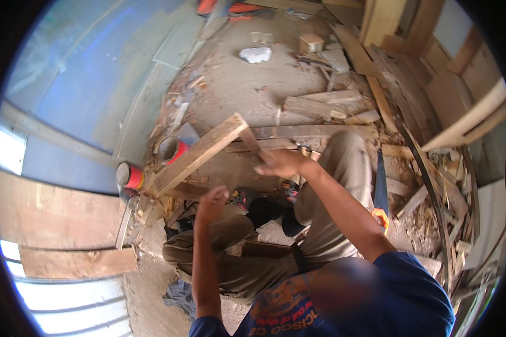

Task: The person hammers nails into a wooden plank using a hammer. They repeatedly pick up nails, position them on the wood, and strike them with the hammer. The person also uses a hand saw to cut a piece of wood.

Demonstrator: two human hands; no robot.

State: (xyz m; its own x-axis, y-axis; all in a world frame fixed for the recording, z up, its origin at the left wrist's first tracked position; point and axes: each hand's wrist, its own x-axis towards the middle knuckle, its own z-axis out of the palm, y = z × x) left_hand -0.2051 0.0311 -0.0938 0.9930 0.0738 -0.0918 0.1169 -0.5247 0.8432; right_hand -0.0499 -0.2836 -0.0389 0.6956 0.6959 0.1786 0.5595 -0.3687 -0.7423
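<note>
A squared wooden beam (199, 156) slants up in front of me, its far end raised. My left hand (212, 203) is curled closed just below the beam, apart from it in this view; whatever the fingers may hold is hidden. A flat brown piece (249, 140) runs from the beam's far end down to my right hand (282, 163). The fingers of my right hand are closed at its near end, a little blurred. I cannot tell whether this piece is wood or a blade, or whether it is joined to the beam. Both hands are above my bent legs.
Two red-banded cans (132, 176) stand by the blue wall at left. A saw with an orange handle (380, 218) lies beside my right knee. Wood offcuts (320, 106) lie ahead; scrap (419, 199) and a long dark strip (427, 174) are at right. A white lump (255, 54) lies farther off.
</note>
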